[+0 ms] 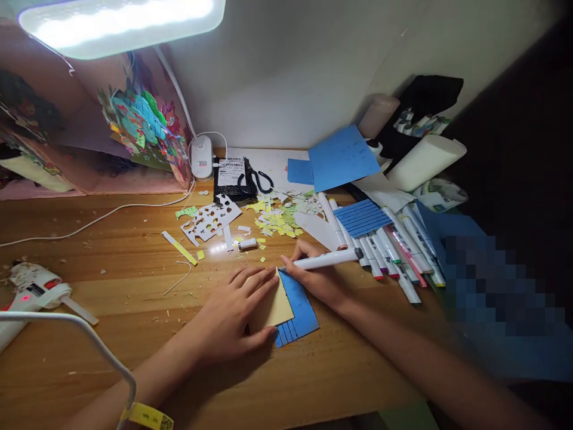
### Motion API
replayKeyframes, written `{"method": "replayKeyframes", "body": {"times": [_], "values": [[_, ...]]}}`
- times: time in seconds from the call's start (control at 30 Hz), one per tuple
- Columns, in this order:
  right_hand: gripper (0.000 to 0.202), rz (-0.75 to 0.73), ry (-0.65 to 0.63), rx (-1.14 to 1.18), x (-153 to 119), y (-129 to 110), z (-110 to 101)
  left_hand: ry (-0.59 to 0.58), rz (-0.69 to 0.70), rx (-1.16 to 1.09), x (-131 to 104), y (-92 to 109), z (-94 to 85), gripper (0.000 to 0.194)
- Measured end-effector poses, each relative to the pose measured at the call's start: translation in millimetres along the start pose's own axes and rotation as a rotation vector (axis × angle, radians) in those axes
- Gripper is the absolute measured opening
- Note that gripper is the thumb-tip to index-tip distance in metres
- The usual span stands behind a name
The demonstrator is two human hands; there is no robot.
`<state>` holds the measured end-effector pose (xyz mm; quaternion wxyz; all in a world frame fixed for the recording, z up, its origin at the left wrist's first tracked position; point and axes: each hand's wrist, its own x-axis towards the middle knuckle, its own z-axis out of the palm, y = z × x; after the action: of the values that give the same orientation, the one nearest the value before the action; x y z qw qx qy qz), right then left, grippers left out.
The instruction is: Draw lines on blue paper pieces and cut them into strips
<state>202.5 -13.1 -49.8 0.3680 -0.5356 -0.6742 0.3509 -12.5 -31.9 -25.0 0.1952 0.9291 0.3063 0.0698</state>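
My left hand point(242, 310) lies spread over a pale yellow card point(280, 306), its fingers apart and pressing on it. The card rests on a blue sheet point(305, 310), which shows along its right side and lower edge. Dark parallel lines mark the sheet's lower left part. In my right hand point(320, 276) is a white marker point(329, 258), its tip at the top corner of the card and the sheet. The marker's dark far end points right.
Yellow and green paper scraps point(280, 218) lie beyond my hands, near black-handled pliers point(255, 179). Many markers point(414, 257) and a lined blue piece point(362, 218) are at the right. A glue gun point(38, 292) lies left, behind a white cable point(96, 340).
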Motion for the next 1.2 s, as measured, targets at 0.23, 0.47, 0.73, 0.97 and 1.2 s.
{"method": "replayKeyframes", "body": {"times": [0.23,0.47,0.73,0.97,1.2], "values": [[0.031,0.052,-0.022,-0.007,-1.7,-1.8,-1.1,0.004,0.001,-0.004,-0.9,-0.7,1.1,0.07],[0.032,0.018,0.006,0.016,-0.3,-2.2,1.4,-0.027,-0.01,0.005,-0.2,0.6,-0.7,0.069],[0.033,0.032,-0.003,0.016,-0.4,-1.9,0.6,-0.028,-0.007,-0.004,-0.1,-0.1,-0.3,0.07],[0.031,0.03,-0.009,-0.01,-0.9,-1.2,0.5,-0.005,0.003,-0.035,-0.7,-0.3,-0.3,0.07],[0.03,0.043,-0.015,0.014,-1.4,2.1,1.0,-0.013,-0.004,-0.036,0.2,1.1,-1.5,0.069]]}}
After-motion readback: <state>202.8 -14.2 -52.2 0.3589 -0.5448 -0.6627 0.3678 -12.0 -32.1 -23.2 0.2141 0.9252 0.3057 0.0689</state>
